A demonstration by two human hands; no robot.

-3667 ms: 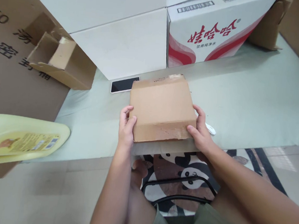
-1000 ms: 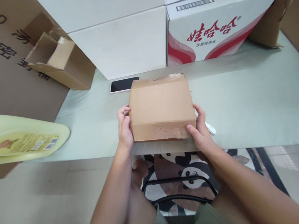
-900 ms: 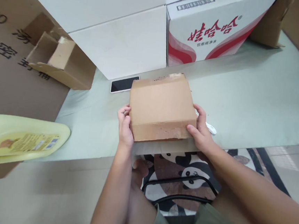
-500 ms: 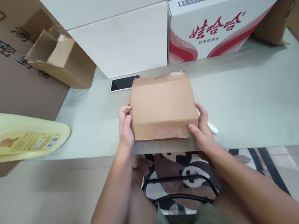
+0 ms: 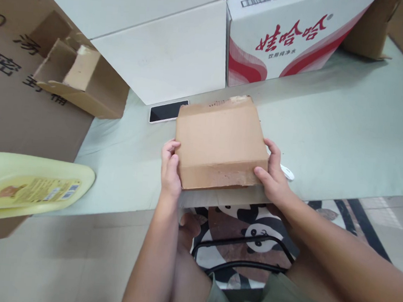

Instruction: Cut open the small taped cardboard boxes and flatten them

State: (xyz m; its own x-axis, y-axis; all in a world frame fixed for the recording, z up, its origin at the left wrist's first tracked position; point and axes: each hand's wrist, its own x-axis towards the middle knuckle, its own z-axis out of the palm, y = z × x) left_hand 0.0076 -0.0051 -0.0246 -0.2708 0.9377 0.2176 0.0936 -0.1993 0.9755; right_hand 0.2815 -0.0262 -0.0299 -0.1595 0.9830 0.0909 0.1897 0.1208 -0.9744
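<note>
A flat brown cardboard box (image 5: 222, 136) is at the near edge of the table, between my two hands. My left hand (image 5: 171, 169) grips its left side, fingers along the edge and thumb towards the near corner. On the near right corner, my right hand (image 5: 273, 173) is closed, its thumb pressed to the front face. The box's far edge has a torn, whitish patch. Partly behind my right hand lies a white object (image 5: 286, 172), mostly hidden, whose kind I cannot make out. A smartphone (image 5: 168, 112) with a dark screen lies just beyond the box's far left corner.
White cartons (image 5: 168, 49) and a red-and-white water carton (image 5: 281, 40) stand along the back. A small open cardboard box (image 5: 101, 86) sits at the left. A pale yellow bottle (image 5: 32, 188) juts in at the lower left. The pale green tablecloth (image 5: 351, 131) stretches right.
Almost nothing differs. My left hand has shifted very slightly to the right against the box's side; the box and my right hand stay nearly in place.
</note>
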